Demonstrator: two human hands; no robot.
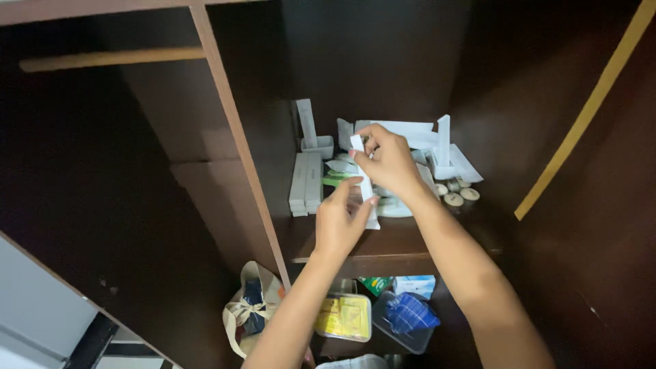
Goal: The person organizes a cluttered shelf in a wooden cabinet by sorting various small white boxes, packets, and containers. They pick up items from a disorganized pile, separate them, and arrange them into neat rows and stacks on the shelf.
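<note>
Now holding a long narrow white box point(364, 183) over the dark wooden shelf point(403, 244), standing nearly upright, tilted slightly. Right hand point(391, 161) pinching its top end, fingers curled tight around it, thumb side toward the cupboard back. Left hand point(339, 220) gripping the lower part from the left, fingers half closed, thumb pressing against the box edge near the bottom.

Lying just left of the held box: two similar long white boxes point(305, 183), side by side, touching. Standing behind those: one upright white carton point(307, 123) in a small open tray, near the back wall. Piling up behind the right hand: a heap of loose white cartons and flaps point(437, 147), count unclear, partly hidden by the hand. Sitting at the right end of the shelf: about four small round pale caps point(459, 194), clustered close together.

Showing below the shelf: one yellow-lidded container point(344, 318), one clear tub holding a blue checked cloth point(408, 316), one cloth bag with a bow point(247, 309) leaning near the cupboard's vertical divider point(239, 137).
</note>
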